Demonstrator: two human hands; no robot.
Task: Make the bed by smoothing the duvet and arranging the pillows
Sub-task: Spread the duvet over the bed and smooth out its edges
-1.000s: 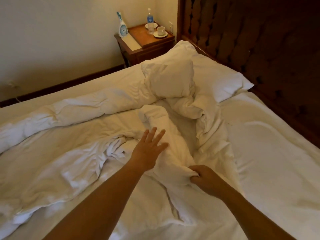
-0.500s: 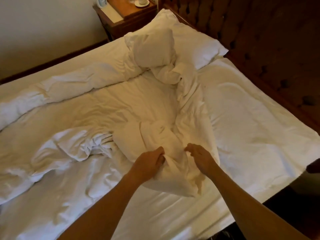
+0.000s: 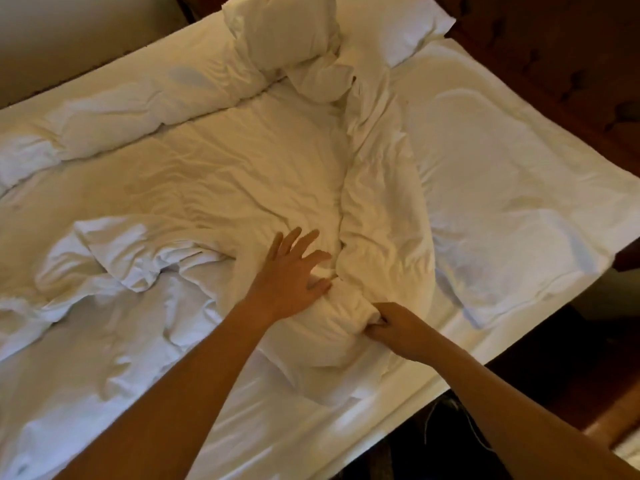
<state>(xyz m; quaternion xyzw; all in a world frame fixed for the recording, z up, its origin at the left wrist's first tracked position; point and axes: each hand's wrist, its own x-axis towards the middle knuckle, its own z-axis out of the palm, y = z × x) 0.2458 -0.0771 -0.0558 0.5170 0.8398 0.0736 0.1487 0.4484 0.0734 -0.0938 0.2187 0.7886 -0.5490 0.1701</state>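
The right hand (image 3: 398, 329) pinches a bunched fold of the white duvet (image 3: 214, 174) near the bed's edge, probably to anchor it for pulling. The left hand (image 3: 294, 271), fingers spread and straight, rests flat on the same bunch, seemingly feeling for an edge. The duvet lies crumpled across the mattress sheet (image 3: 502, 174); a pillow (image 3: 391, 26) sits at the headboard (image 3: 554, 53).

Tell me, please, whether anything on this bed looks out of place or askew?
Yes: the duvet lies bunched and twisted instead of spread flat, leaving the sheet bare beside the headboard. One pillow sits partly under a rolled-up end of it.
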